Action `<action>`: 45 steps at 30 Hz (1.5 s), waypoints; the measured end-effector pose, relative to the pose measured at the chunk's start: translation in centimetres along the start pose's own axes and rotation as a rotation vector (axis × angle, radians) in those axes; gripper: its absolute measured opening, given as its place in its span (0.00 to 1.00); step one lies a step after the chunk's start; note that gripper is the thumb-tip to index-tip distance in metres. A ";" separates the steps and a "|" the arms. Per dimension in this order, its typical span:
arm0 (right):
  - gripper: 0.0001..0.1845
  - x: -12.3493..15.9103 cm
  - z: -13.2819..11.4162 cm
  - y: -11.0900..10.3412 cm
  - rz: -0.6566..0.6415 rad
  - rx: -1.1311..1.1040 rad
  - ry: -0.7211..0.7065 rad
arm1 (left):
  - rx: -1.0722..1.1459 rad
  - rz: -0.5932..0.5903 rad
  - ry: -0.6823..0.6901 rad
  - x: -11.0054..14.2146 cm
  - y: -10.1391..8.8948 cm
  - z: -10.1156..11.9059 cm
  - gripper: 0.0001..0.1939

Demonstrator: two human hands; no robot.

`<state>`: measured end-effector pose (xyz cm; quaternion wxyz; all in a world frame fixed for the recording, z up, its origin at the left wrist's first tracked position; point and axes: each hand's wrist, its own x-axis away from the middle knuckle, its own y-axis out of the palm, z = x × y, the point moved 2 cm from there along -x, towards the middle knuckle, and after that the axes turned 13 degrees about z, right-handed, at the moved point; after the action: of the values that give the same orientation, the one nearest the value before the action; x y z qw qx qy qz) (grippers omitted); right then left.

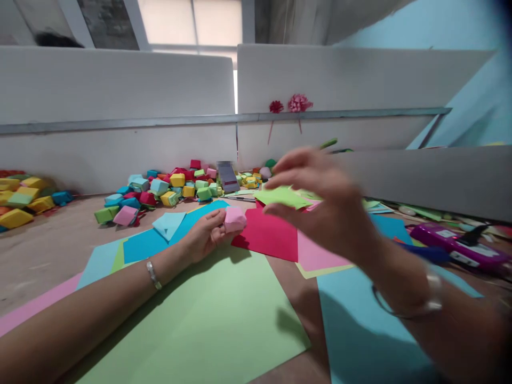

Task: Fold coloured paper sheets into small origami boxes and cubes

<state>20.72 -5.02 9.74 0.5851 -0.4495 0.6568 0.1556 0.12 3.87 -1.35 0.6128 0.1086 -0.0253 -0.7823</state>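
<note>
Head view, clock centred on the pink folded piece [235, 219]: a heap of coloured paper blocks [160, 188] lies at 10 o'clock, the grey phone-like object [228, 178] near 12, and the purple device [460, 248] well off at 3. A red sheet [272, 234] sits just beside at 3, a lime sheet [282, 197] at 2, and a light blue folded piece [169, 225] at 9. White panels [120, 85] stand upright across 12, behind everything.

My left hand [204, 234] is nearly closed, its fingertips gripping the pink piece. My right hand [328, 205], blurred, is raised at about 3, thumb and fingers well parted, with nothing visible between them.

A pale green sheet [192, 320] spreads below at 6; its right edge slants toward 5, where a brown strip of surface [294, 282] separates it from a blue sheet [372, 320]. More brown surface shows at 9, beyond the left-hand sheets
</note>
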 end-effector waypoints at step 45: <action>0.30 3.0 10.9 0.7 -0.003 0.129 0.955 | -1.107 -0.017 1.043 2.9 1.7 1.3 0.13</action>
<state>27.32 2.11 3.92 0.2450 -0.4344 0.8597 -0.1103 0.85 0.48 -0.22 0.5044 0.1411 0.6647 -0.5328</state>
